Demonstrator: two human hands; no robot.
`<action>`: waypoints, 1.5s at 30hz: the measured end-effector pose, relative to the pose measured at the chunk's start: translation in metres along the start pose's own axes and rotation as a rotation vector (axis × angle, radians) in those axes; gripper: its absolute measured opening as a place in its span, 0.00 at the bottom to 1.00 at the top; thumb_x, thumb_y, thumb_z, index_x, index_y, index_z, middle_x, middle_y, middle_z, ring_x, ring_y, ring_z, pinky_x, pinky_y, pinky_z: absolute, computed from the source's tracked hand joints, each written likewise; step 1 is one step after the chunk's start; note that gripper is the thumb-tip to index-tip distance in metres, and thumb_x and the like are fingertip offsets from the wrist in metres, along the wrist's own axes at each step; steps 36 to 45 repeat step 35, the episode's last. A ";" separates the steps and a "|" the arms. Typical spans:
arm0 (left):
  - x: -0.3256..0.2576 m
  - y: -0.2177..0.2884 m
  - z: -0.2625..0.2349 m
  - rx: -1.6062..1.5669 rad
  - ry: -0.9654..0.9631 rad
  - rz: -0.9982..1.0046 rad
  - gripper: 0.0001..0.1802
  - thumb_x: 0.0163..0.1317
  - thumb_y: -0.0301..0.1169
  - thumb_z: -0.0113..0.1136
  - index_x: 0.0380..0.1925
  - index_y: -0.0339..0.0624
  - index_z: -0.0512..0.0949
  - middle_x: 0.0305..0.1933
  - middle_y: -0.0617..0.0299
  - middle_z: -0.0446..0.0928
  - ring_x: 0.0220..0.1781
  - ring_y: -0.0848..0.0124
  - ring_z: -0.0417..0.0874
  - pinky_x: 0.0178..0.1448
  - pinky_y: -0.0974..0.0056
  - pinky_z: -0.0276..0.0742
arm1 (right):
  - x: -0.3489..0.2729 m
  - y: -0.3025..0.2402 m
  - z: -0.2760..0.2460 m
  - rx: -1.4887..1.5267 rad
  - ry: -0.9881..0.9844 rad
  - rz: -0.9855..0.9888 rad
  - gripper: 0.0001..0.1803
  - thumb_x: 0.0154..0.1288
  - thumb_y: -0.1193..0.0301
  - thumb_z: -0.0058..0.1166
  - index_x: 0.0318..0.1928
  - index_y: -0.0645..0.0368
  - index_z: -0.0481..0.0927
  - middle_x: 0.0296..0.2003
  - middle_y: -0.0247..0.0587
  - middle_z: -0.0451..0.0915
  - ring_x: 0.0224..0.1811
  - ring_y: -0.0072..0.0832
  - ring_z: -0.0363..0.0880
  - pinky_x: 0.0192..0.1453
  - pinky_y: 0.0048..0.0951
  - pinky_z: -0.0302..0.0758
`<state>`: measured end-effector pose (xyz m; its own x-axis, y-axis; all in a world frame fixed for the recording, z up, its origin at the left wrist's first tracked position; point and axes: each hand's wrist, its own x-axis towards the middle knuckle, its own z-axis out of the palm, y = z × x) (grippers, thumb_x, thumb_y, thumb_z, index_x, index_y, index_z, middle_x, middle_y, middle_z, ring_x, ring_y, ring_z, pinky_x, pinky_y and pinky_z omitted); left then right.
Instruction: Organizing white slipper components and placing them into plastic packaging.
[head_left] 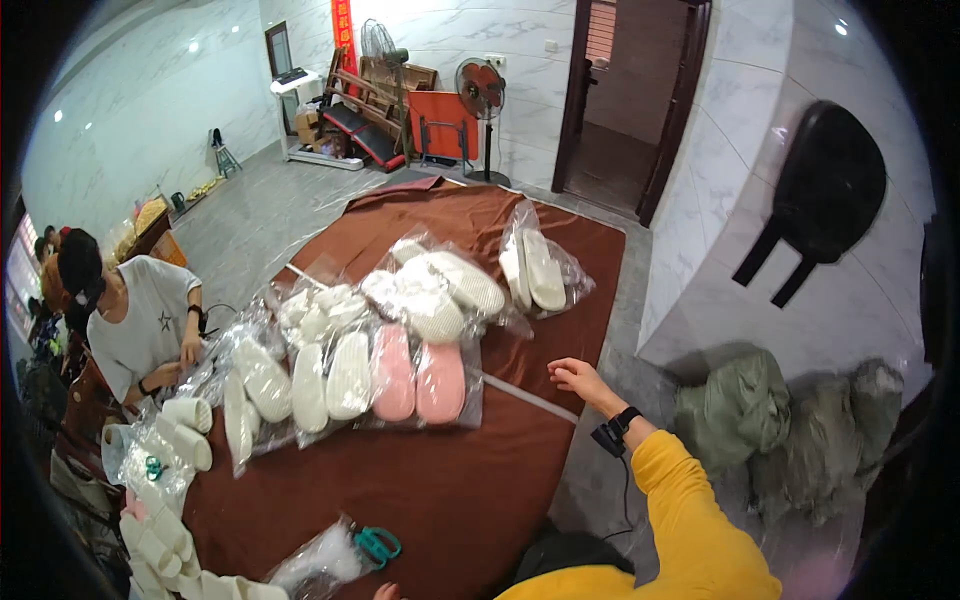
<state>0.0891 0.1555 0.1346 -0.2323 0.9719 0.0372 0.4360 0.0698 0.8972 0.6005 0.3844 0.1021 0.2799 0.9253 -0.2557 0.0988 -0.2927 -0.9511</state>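
My right hand [578,382] reaches out over the right edge of the brown-covered table, fingers slightly curled and apart, with nothing seen in them. Nearest to it is a long pale strip [530,398] lying on the cloth. Left of that lies a clear bag with a pair of pink slippers [417,378]. White slippers in clear bags [348,378] are beside it, and more are heaped behind. Only a small part of my left hand [387,592] shows at the lower edge, its fingers mostly hidden. Near it are teal-handled scissors [378,546] and a bag of small white items [325,560].
Another bagged white pair [540,268] lies at the table's far right. Loose white slippers [160,545] line the near left edge. A person in a white shirt [150,320] works at the left side. Green-grey sacks [735,400] stand on the floor at right.
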 end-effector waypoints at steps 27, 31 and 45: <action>0.268 0.036 0.195 -0.370 0.134 -0.215 0.42 0.56 0.24 0.60 0.71 0.33 0.55 0.74 0.47 0.57 0.76 0.61 0.56 0.76 0.63 0.51 | 0.246 -0.071 0.219 -0.276 -0.810 -0.238 0.36 0.69 0.63 0.55 0.72 0.61 0.59 0.70 0.48 0.62 0.71 0.35 0.61 0.73 0.31 0.56; 0.225 -0.028 0.079 -0.279 0.395 -0.252 0.36 0.53 0.20 0.55 0.67 0.35 0.64 0.69 0.48 0.66 0.71 0.59 0.65 0.72 0.64 0.59 | 0.133 -0.079 0.348 -0.276 -1.011 -0.161 0.36 0.70 0.62 0.53 0.72 0.62 0.58 0.68 0.52 0.64 0.69 0.34 0.64 0.68 0.30 0.64; 0.189 -0.064 -0.028 -0.486 0.486 -0.307 0.36 0.53 0.20 0.54 0.66 0.38 0.65 0.69 0.52 0.66 0.72 0.61 0.64 0.73 0.63 0.57 | 0.070 -0.042 0.459 -0.279 -1.089 -0.391 0.36 0.71 0.60 0.52 0.73 0.61 0.56 0.70 0.54 0.61 0.72 0.39 0.61 0.75 0.32 0.54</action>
